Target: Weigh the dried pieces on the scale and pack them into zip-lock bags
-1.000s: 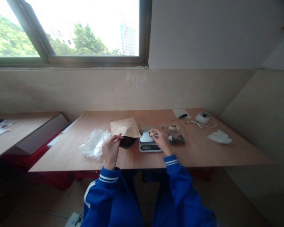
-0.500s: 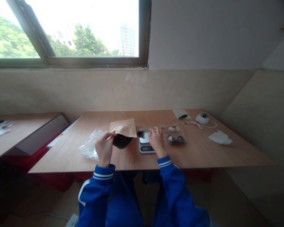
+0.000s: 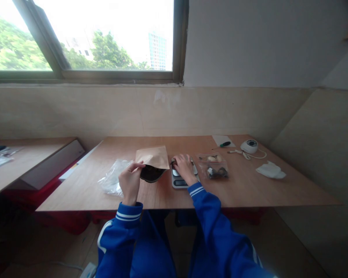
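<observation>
Between one and two o'clock from the left hand is a brown paper bag, its near edge pinched by thumb and fingers, mouth gaping. Just beyond the bag, toward three o'clock, the right hand curls palm-down over a scale, forearm pointing toward eleven; whether it grips anything cannot be told.
</observation>
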`<state>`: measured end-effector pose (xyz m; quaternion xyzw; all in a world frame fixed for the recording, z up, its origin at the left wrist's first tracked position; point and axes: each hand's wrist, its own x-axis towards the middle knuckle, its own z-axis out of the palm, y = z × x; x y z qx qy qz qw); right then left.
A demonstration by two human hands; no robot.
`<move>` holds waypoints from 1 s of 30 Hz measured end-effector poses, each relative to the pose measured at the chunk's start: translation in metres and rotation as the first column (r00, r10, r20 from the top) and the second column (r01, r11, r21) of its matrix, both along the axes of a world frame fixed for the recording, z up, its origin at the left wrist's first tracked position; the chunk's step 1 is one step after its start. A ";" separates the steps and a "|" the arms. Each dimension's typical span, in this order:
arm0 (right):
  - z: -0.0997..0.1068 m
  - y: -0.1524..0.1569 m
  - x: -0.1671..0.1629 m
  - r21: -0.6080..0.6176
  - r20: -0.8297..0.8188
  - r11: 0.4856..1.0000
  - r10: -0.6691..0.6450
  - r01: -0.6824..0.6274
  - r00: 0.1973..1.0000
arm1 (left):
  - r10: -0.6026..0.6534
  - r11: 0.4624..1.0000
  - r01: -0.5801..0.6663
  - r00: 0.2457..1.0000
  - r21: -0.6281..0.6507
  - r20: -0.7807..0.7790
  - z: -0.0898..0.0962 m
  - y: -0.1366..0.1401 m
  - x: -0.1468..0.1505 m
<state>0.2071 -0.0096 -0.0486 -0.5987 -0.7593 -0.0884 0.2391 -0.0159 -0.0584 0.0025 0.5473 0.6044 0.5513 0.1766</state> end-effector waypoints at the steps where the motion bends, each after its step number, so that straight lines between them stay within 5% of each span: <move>1: 0.001 -0.001 0.001 0.012 -0.013 1.000 -0.009 0.009 1.000 | 0.002 1.000 -0.002 1.000 0.002 -0.001 0.000 0.000 0.001; 10: -0.003 -0.023 0.024 0.059 -0.089 0.998 0.005 0.000 0.996 | 0.008 1.000 -0.008 1.000 0.012 -0.003 0.000 -0.002 0.000; 15: -0.017 -0.029 0.046 0.029 -0.172 0.986 -0.158 0.165 0.973 | 0.023 0.999 -0.023 1.000 0.032 -0.003 0.001 0.001 -0.001; 19: -0.022 -0.029 0.052 -0.023 -0.224 0.985 -0.173 0.172 0.959 | 0.030 0.999 -0.029 0.999 0.039 -0.039 0.001 0.003 0.001; 25: 0.007 -0.049 0.035 0.035 -0.307 0.990 -0.122 0.139 0.944 | 0.060 0.998 -0.057 0.993 0.034 -0.098 0.005 0.003 0.002; 27: 0.027 -0.066 0.014 0.094 -0.384 0.995 -0.002 0.041 0.923 | 0.066 0.998 -0.063 0.992 0.029 -0.106 0.007 0.003 0.003; 30: 0.050 -0.089 -0.028 0.071 -0.461 0.933 0.343 -0.352 0.818 | 0.045 0.999 -0.045 0.993 0.001 -0.110 0.008 0.003 0.007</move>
